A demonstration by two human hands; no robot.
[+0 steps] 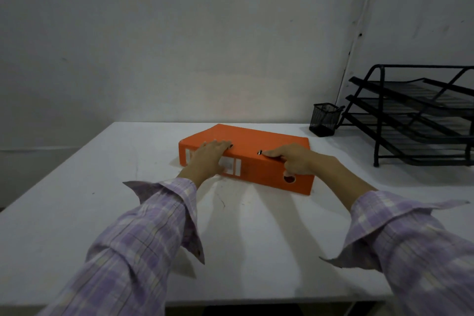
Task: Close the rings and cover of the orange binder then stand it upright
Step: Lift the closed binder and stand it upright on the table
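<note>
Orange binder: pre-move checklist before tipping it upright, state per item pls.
1. Cover shut: ok. The orange binder lies flat on the white table with its cover down.
2. Rings closed: cannot tell, they are hidden inside.
3. Left hand placed: ok, laid over the spine near the label.
4. Right hand placed: ok, on the top edge above the spine's finger hole; firmness of the grip cannot tell.
5. Room to stand it: ok. The mesh pen cup and black paper tray rack sit apart to the right.
6. Table around the binder: ok, nothing lies against it.
</note>
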